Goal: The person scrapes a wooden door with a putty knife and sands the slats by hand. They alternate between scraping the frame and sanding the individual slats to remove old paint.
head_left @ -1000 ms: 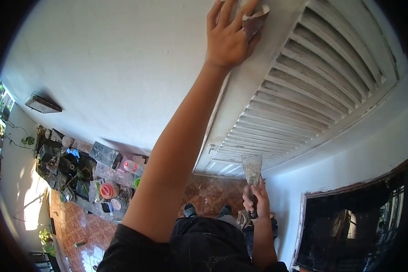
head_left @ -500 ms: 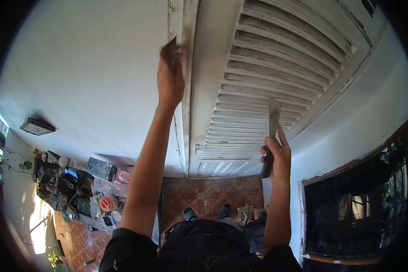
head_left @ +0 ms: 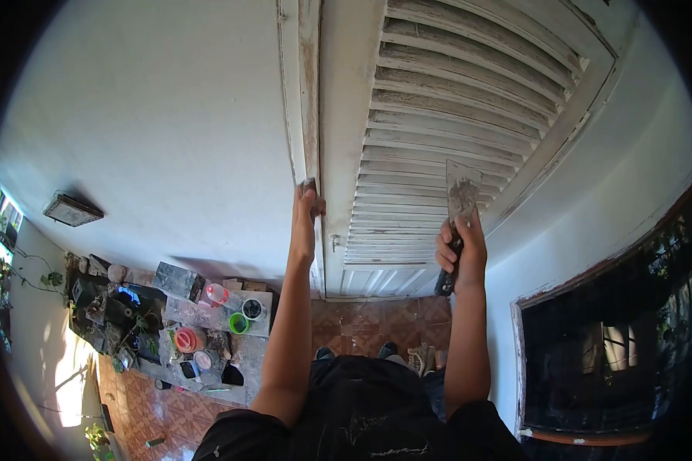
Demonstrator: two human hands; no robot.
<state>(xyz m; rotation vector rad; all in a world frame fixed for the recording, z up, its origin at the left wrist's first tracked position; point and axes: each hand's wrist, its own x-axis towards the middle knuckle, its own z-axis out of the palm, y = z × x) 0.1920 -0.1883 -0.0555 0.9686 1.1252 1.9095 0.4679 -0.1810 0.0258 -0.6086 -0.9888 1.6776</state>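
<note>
My left hand (head_left: 306, 215) is wrapped round a small brown piece (head_left: 309, 185), perhaps sandpaper, pressed against the worn white door frame (head_left: 310, 100). In my right hand (head_left: 469, 250) is a putty knife (head_left: 463, 188), its dark handle in the fingers and its stained blade pointing up. The blade is in front of the white louvered door (head_left: 454, 123), whose slats show worn, dirty paint. Whether the blade touches the slats cannot be told.
On the left, a cluttered table (head_left: 246, 384) holds containers, including a green cup (head_left: 239, 323) and a red tub (head_left: 188, 339). A lamp (head_left: 73, 209) is on the white wall. A dark window (head_left: 607, 361) is at the right; shoes (head_left: 420, 359) stand on the tiled floor.
My left hand has moved down along the door frame with the brown piece. The putty knife in my right hand has turned, showing its blade's broad face. The view has shifted slightly.
</note>
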